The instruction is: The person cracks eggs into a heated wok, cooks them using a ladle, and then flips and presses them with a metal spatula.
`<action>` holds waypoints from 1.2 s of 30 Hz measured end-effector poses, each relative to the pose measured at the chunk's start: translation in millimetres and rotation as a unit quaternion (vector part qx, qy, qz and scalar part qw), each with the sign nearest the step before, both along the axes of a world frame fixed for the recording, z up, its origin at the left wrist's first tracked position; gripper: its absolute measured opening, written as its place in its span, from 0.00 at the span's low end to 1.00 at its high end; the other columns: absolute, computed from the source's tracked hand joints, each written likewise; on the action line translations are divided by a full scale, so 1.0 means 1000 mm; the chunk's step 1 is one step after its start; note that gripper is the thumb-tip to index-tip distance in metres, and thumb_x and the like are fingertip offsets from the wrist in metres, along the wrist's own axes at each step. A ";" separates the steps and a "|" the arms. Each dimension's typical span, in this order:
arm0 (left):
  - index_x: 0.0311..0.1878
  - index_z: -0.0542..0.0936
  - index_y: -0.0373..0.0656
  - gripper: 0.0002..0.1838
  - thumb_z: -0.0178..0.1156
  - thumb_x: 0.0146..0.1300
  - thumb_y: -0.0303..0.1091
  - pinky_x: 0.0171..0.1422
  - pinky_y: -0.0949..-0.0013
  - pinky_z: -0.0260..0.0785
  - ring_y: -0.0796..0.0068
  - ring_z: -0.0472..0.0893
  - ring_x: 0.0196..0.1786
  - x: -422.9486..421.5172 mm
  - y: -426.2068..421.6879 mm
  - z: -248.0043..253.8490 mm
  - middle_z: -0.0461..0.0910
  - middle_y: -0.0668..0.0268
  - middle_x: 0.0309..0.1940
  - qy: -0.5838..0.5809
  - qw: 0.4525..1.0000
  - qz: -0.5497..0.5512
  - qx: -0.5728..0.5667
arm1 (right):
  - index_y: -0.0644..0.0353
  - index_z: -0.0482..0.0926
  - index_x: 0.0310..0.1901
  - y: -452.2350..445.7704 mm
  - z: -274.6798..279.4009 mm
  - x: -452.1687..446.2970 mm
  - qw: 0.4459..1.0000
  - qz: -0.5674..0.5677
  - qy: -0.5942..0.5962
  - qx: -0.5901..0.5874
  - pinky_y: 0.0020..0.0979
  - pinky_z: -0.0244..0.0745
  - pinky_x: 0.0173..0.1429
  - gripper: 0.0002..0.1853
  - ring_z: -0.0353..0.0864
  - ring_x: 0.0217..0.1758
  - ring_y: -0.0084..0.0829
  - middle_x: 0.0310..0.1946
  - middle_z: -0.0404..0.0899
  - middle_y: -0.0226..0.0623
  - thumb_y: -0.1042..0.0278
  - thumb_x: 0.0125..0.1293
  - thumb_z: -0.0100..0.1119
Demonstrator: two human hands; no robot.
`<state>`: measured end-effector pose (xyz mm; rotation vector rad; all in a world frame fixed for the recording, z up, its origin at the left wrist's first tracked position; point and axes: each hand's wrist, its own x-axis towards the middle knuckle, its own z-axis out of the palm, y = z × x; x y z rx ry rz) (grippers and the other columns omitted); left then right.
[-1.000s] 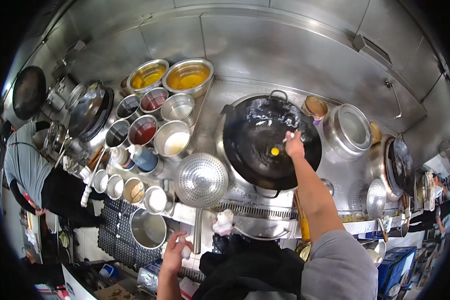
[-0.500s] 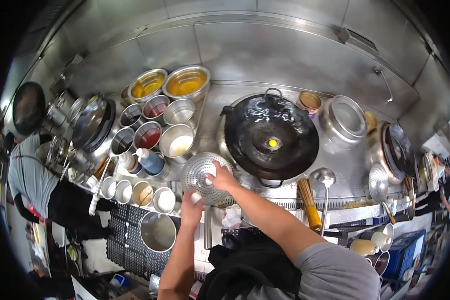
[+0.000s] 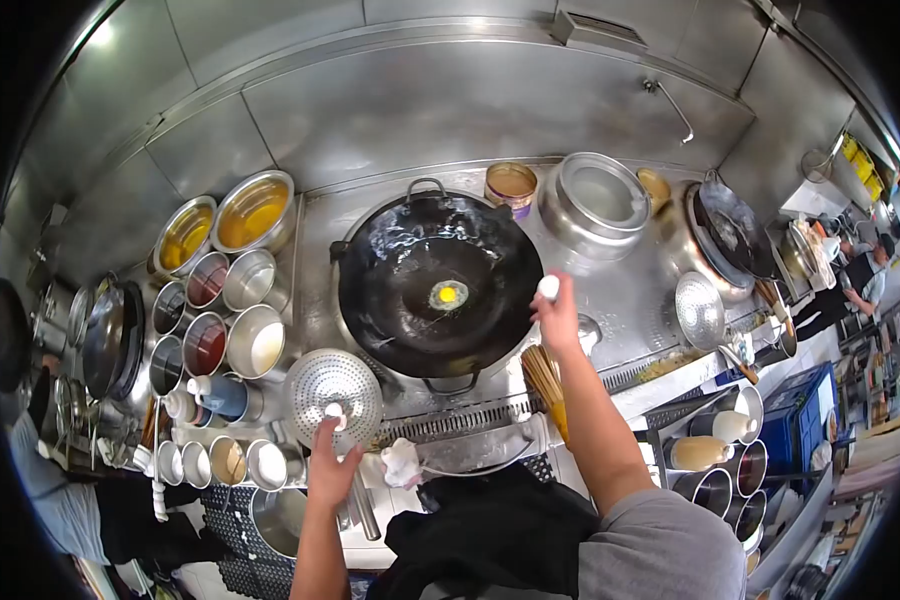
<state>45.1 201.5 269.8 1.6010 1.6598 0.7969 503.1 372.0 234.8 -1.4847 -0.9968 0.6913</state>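
My right hand [image 3: 560, 315] is closed on a white egg [image 3: 548, 287], just off the right rim of the black wok [image 3: 390, 320]. Inside the wok lies a cracked egg [image 3: 448, 295], its yellow yolk ringed by pale white. Over the near edge of a round perforated skimmer [image 3: 308, 385], my left hand [image 3: 332, 465] has its thumb and fingers apart. Just beyond those fingertips, a small white egg or piece of shell [image 3: 335, 411] shows against the skimmer; whether they touch it I cannot tell.
Metal pots of sauces [image 3: 204, 345] and two bowls of yellow liquid [image 3: 254, 212] stand left of the wok. A bamboo brush [image 3: 542, 385] lies by my right forearm. Farther right are a lidded pot [image 3: 595, 205] and another skimmer [image 3: 700, 310]. A co-worker [image 3: 55, 480] stands at left.
My right hand has moved right from the skimmer to the wok's right side, carrying an egg. My left hand's fingers have spread. The egg white in the wok looks paler. The view has turned right.
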 end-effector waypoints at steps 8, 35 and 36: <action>0.70 0.71 0.37 0.35 0.71 0.60 0.32 0.71 0.55 0.69 0.52 0.74 0.70 -0.053 -0.053 -0.064 0.72 0.49 0.68 0.050 0.993 0.003 -0.108 | 0.60 0.64 0.69 0.025 -0.077 0.033 0.956 -0.151 -0.252 0.022 0.42 0.73 0.64 0.26 0.77 0.60 0.45 0.55 0.76 0.48 0.78 0.70 0.56; 0.79 0.59 0.41 0.41 0.68 0.65 0.29 0.61 0.55 0.77 0.50 0.71 0.71 -0.034 -0.147 -0.010 0.62 0.57 0.76 -0.160 0.950 0.172 -0.208 | 0.55 0.68 0.67 0.181 -0.002 -0.200 0.743 0.283 -0.568 -0.211 0.50 0.80 0.58 0.31 0.87 0.53 0.52 0.48 0.86 0.52 0.40 0.74 0.54; 0.79 0.57 0.40 0.42 0.67 0.66 0.27 0.63 0.55 0.76 0.50 0.70 0.72 -0.032 -0.145 -0.011 0.60 0.55 0.77 -0.217 0.936 0.192 -0.203 | 0.54 0.68 0.67 0.180 0.017 -0.200 0.741 0.252 -0.591 -0.195 0.50 0.80 0.57 0.31 0.87 0.53 0.52 0.48 0.86 0.51 0.39 0.74 0.52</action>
